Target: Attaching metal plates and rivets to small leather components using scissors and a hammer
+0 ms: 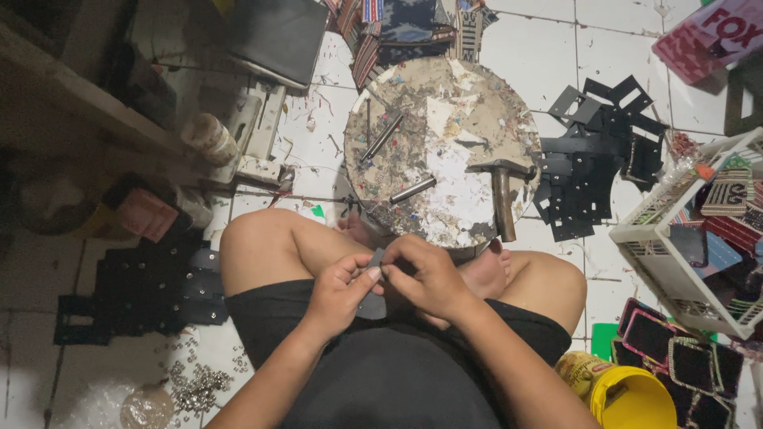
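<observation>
The person sits cross-legged on the tiled floor (pixel 612 36), and both hands meet over the lap. The left hand (pixel 338 290) is curled nearly closed, thumb and fingertips pinched on the near edge of a small dark flat piece (pixel 375 258) held upright between the two hands. The right hand (pixel 425 278) is bent over it from the right, fingers folded in tight at the piece's top edge; whether it also pinches something tiny there I cannot tell, the fingers hide it.

Just beyond the knees stands a round work block (pixel 445 151), its top crusted with scraps of paper and glue. A hammer (pixel 502 195) lies on its right side with the handle pointing towards the person, and two metal punches (pixel 383 137) (pixel 412 190) lie on the left half, well apart from the hands.

To the right of the block a heap of black cut pieces (pixel 592 159) spreads over the tiles; more black riveted pieces (pixel 151 290) lie to the left of the person's knee, with loose silver rivets (pixel 199 385) scattered near them. A white plastic basket (pixel 664 254) holding patterned pouches sits at far right, and a yellow tin (pixel 628 393) stands near the right thigh.
</observation>
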